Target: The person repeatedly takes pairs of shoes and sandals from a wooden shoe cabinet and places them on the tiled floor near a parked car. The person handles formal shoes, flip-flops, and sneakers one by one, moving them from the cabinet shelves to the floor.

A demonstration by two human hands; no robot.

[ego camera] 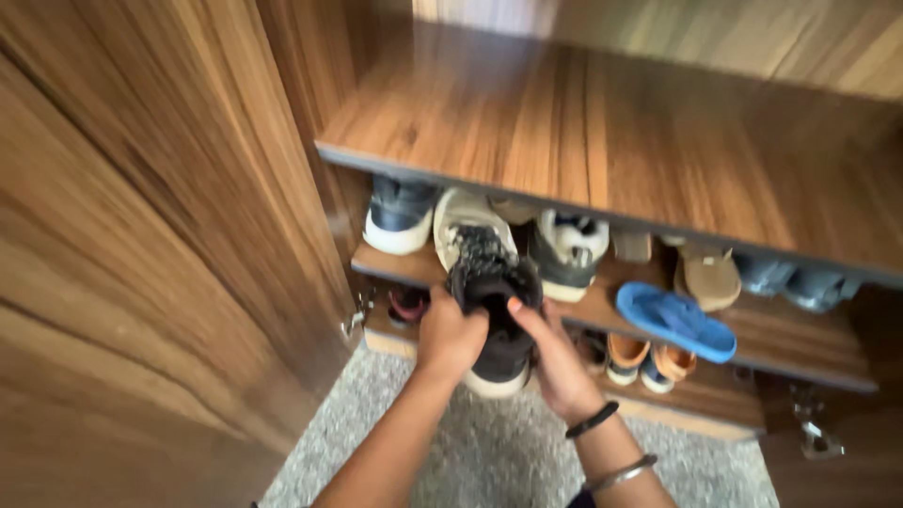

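Both hands on 1 shoe. The left hand (450,341) wraps its fingers closed around the near side of the black sneaker (496,310), about mid-length. The right hand (555,362) cups the other side, thumb pressed against the shoe's opening, fingers folded behind the heel. Firm 2-handed hold; the shoe hangs clear of any board.

Landmark: the black sneaker. It tilts with its speckled, laced toe end up and away from the person and its white-edged sole end down toward the grey carpet (508,452). It sits just in front of the middle shelf (800,343) of an open wooden shoe cabinet.

Behind its toe, touching or nearly so, a pale cream shoe (466,214). Left of that, a dark blue sneaker with white sole (400,218). Just right of the black sneaker, a grey and white sneaker (567,254). Further right, 1 blue flip-flop (675,322) lies flat on the same shelf, with a tan sandal (710,276) beyond it. Far right, greyish shoes (795,280), blurred, kind unclear.

Below and right of the black sneaker, on the lowest shelf, small orange and blue shoes (640,360). Above everything, the wide wooden top shelf (602,141). Well to the left, the open cabinet door (141,263).

Right wrist: 1 black band (593,420), 1 metal bangle (623,473).
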